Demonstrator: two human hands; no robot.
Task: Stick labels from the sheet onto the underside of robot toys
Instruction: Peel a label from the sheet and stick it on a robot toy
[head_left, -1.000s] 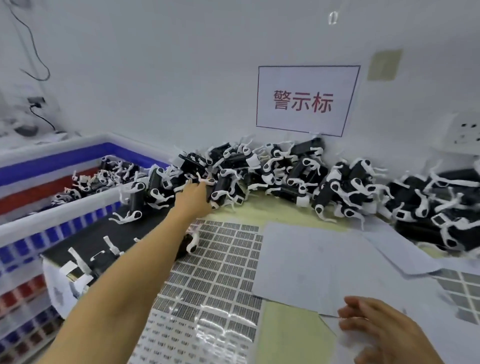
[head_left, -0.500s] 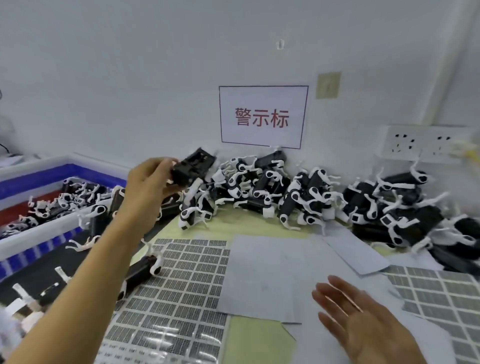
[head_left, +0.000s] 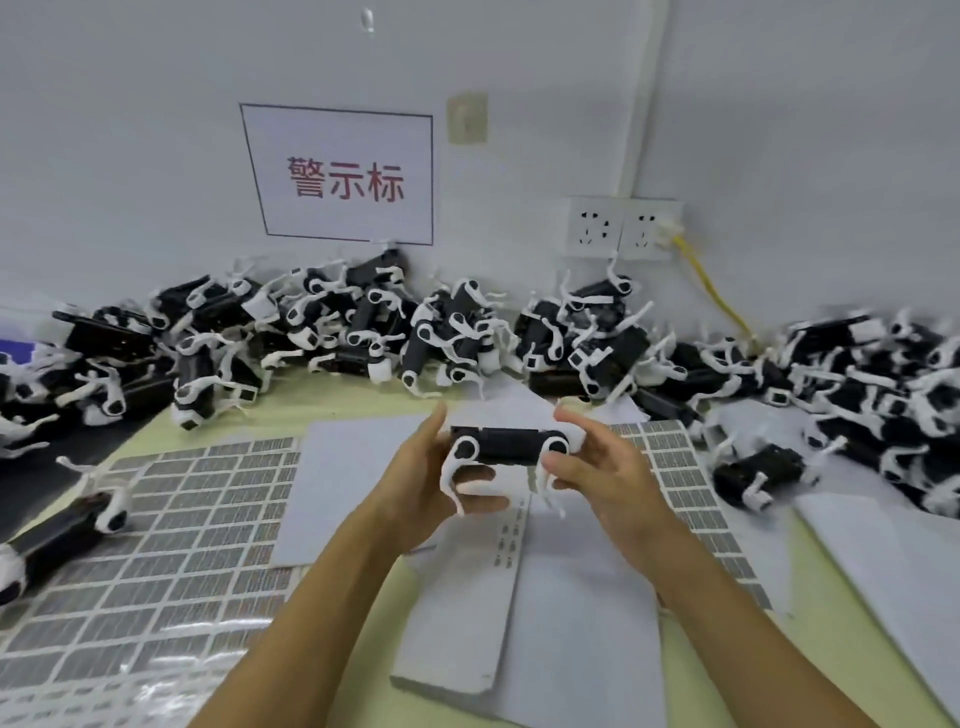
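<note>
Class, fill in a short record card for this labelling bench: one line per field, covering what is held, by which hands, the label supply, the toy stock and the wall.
Held item: one black-and-white robot toy, lying sideways above the table
Left hand: grip on the toy's left end
Right hand: grip on the toy's right end
Label sheet: grid of small labels, flat at the left; another label sheet to the right
Blank backing sheets: overlapping in the middle
Toy pile: heaped along the wall
Wall: sign with red characters; sockets with a yellow cable
</note>
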